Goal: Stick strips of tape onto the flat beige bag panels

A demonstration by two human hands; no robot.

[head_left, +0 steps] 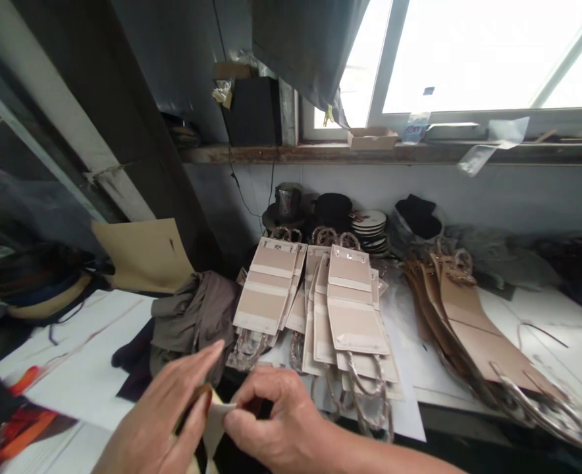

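In the lower middle, my right hand pinches the end of a small pale strip between thumb and finger. My left hand is close beside it, fingers long and slanting up to the right, thumb bent in below them. Between that thumb and those fingers is something with a brown edge, mostly hidden, so its kind cannot be told. Just beyond my hands lie stacks of beige bag panels with plastic-wrapped handles. A crumpled grey-brown cloth is nearest to my left fingertips.
Brown bag panels with wrapped handles overhang the table edge at right. A tan sheet leans by a dark post at left, above white sheets. Several dark rolls stand against the wall, under a window ledge with a small carton.
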